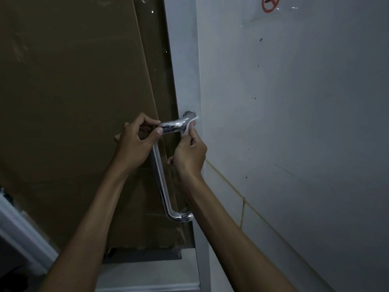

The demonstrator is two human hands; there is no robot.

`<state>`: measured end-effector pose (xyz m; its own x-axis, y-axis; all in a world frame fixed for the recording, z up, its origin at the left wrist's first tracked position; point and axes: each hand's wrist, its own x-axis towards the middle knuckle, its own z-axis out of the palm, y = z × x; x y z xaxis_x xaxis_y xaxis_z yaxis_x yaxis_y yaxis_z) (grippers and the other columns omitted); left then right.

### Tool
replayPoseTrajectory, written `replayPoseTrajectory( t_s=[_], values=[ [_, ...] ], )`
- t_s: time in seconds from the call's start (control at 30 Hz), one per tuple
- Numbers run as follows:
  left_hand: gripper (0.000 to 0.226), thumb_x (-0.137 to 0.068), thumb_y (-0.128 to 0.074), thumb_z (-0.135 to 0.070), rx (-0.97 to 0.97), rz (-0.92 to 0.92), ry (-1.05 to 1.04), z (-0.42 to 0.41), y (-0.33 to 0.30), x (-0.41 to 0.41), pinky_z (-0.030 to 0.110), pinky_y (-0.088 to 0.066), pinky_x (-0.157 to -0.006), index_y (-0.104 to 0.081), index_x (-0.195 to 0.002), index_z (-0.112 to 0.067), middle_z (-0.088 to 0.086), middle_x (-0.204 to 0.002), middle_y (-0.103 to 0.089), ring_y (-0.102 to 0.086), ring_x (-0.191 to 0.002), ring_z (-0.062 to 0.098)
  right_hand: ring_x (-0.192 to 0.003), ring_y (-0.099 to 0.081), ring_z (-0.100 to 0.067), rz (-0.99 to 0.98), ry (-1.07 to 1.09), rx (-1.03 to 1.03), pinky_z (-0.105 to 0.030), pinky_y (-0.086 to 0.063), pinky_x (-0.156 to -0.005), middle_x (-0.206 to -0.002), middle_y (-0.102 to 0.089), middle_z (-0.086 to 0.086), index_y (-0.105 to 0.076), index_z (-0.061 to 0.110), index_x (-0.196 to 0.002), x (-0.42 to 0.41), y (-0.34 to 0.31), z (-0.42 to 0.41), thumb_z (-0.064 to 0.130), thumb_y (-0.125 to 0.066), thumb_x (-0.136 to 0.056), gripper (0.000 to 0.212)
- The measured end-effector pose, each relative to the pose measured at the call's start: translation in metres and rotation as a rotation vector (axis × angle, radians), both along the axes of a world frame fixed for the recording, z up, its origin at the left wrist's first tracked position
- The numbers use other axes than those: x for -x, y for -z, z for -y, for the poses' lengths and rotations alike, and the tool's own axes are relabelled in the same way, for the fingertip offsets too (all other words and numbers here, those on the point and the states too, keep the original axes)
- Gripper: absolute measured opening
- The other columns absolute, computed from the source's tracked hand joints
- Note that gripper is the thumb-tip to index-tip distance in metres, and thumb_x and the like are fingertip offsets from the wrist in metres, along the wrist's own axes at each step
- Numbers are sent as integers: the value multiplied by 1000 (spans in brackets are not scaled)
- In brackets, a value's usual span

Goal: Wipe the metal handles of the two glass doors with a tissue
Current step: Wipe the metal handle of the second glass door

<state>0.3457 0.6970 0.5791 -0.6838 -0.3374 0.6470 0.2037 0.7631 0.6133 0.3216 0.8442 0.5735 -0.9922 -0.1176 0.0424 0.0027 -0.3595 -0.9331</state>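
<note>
Two hands meet on one handle [162, 178], a chrome bar shaped like a squared C, its long axis running up and down the frame and leaning a little left toward the top, with a short foot turning right into the door at each end. Nearest, the lower bend and foot sit bare, below both wrists, with no tissue on them. Further up, the long run passes between the two forearms. At the upper bend the left hand [134, 144] steadies the bar, thumb and fingers pinching the metal just left of the curve. The right hand [189, 154] is to the right of that, its fingers curled round a white tissue [192, 124] pressed against the top foot, close to where it enters the door. Both hands are at the top end, the right one nearer the mount. I judge that the rest of the wipe lies down the bar, toward the viewer. Furthest off, brown cardboard [73, 91] shows behind the glass on the left and a pale wall [294, 102] stands on the right.
</note>
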Motion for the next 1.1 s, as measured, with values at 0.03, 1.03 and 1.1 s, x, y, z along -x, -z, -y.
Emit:
replayPoseTrajectory(
  t_s=[0.03, 1.03, 1.1],
  values=[
    [19, -89, -66, -57, -9, 4, 3, 0, 0, 0, 62, -46, -105, -66, -101, -43, -14, -105, -73, -64, -113, 20, -76, -64, -19, -32, -11, -20, -39, -65, -64, -128, -70, 2, -46, 41, -152, -6, 4, 3, 29, -44, -112, 42],
    [14, -91, -55, -54, 80, 40, 15, 11, -9, -3, 64, -33, -114, -66, -98, -53, -26, -112, -72, -64, -115, 16, -42, -55, -8, 90, -66, 196, -21, -52, -46, -141, -62, 8, -50, 28, -152, -24, 1, 14, 29, -46, -111, 41],
    [13, -90, -54, -54, 90, 38, 12, 11, -10, -2, 62, -29, -117, -65, -97, -53, -27, -111, -72, -64, -116, 16, -44, -55, -7, 114, -109, 206, -21, -53, -48, -123, -66, 13, -48, 29, -154, -27, -1, 16, 30, -46, -111, 43]
  ],
)
